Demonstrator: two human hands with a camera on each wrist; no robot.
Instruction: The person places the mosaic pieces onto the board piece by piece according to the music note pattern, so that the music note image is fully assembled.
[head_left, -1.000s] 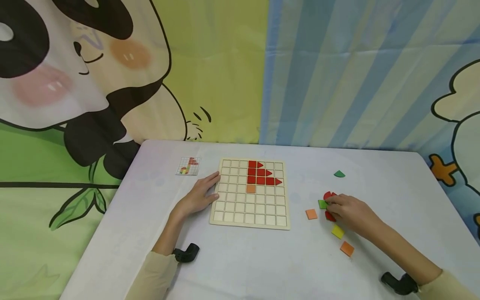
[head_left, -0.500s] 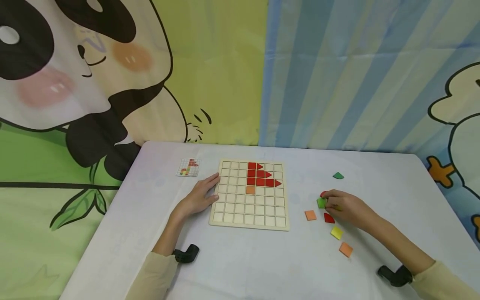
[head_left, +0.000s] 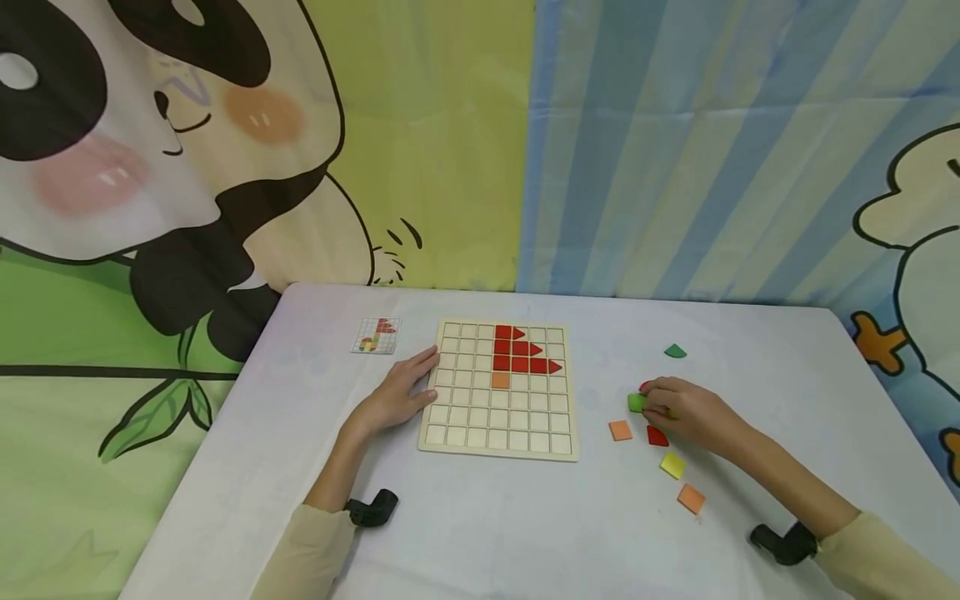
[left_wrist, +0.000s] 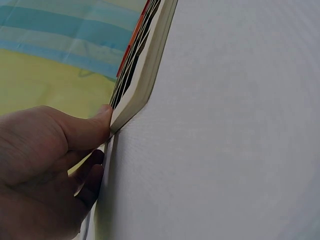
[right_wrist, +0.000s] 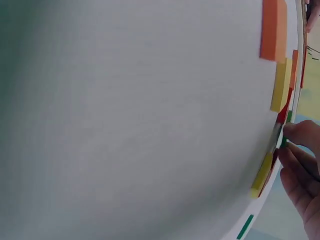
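My left hand (head_left: 393, 393) rests against the left edge of a wooden grid board (head_left: 457, 436), thumb and fingertips touching its side; in the left wrist view the thumb meets the board's edge (left_wrist: 142, 90). Red squares and triangles (head_left: 521, 363) fill three rows of cells, with an orange square (head_left: 500, 381) under them. On the right, my right hand (head_left: 693, 414) pinches a green square tile (head_left: 636, 402) between thumb and fingertips. A red piece (head_left: 643, 387) is mostly hidden behind this hand. Below the fingers lies a red quarter-round piece (head_left: 657, 436).
A picture card (head_left: 376, 336) lies left of the board. Loose orange (head_left: 620, 431) and yellow (head_left: 672, 465) squares lie near the right hand, with another orange square (head_left: 692, 499) nearer the front. A dark green rounded piece (head_left: 676, 351) lies farther back. In the right wrist view, another yellow piece (right_wrist: 261, 175) sits beside the fingers.
My right hand has shifted slightly left and back, and the green square has moved left and tilted in its fingers. The red quarter-round piece is more uncovered. My left hand stays on the board.
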